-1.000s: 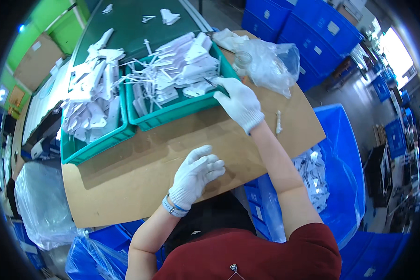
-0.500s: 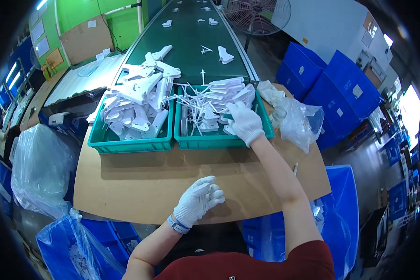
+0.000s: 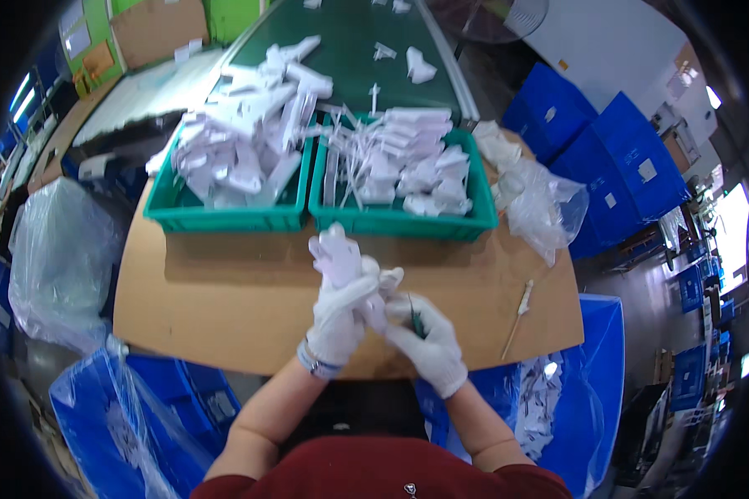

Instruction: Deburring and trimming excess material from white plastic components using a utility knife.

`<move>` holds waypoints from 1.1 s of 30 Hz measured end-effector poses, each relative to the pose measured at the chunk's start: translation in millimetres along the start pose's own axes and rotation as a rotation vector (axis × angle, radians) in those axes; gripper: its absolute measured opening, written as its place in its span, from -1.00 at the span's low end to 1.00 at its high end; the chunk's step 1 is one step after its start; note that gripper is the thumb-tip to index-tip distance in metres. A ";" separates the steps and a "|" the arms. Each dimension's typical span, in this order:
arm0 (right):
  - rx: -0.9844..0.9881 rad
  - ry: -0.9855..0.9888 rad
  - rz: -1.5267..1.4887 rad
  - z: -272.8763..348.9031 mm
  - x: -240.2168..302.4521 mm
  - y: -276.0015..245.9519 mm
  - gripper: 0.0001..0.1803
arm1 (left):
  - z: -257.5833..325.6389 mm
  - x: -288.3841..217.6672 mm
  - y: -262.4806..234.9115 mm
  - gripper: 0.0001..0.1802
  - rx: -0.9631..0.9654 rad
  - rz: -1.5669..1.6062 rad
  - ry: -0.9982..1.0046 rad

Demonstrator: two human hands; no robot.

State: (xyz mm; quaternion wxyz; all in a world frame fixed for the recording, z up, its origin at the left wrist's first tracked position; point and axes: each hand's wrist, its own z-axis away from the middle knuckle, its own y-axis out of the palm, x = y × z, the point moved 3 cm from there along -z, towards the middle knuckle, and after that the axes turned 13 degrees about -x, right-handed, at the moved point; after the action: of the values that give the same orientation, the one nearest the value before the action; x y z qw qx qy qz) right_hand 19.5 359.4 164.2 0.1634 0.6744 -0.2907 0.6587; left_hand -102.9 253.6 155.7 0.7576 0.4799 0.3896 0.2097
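My left hand [image 3: 339,320], in a white knit glove, is closed round a flat white plastic part [image 3: 338,256] that sticks up past the fingers; it may be more than one piece. Beside it my right hand [image 3: 433,349], also gloved, grips a small tool with a dark green handle [image 3: 418,324]. Its tip points toward the held part, but whether they touch is blurred. Both hands are above the near part of the brown table [image 3: 233,303]. Beyond them are two green trays: the left tray [image 3: 225,219] heaped with white parts, the right tray [image 3: 408,224] with stacked parts and thin white sticks.
A green conveyor belt [image 3: 333,50] carrying a few white pieces runs away behind the trays. Clear plastic bags [image 3: 545,208] lie at the table's right, near a thin stick [image 3: 518,320]. Blue bins [image 3: 595,366] stand below the table's edge and to the right.
My right hand has come back from the right tray to beside my left hand. My left hand, open and bare of any part before, now holds the white plastic part. The view has tilted down.
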 end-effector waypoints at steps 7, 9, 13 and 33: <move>-0.162 -0.403 0.272 -13.8 51.9 -26.2 -0.41 | 19.7 -44.4 33.9 0.18 -0.067 -0.875 0.002; -0.002 -0.737 0.539 -16.6 65.9 -18.4 -0.42 | 19.9 -44.6 25.9 0.25 0.029 -1.105 0.133; 0.058 -0.774 0.576 -15.6 75.1 -5.8 -0.45 | 27.3 -36.0 14.6 0.25 0.071 -0.844 0.124; -0.057 -0.874 0.540 -11.3 66.1 -1.0 -0.50 | 33.0 -34.2 20.5 0.13 -0.144 -0.815 0.229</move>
State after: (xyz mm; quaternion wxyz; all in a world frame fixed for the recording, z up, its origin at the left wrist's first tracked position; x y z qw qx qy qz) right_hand 8.6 355.3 230.3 -0.1310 0.7831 -0.5133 0.3257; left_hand -96.4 220.7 195.0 0.7620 0.2059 0.6133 -0.0283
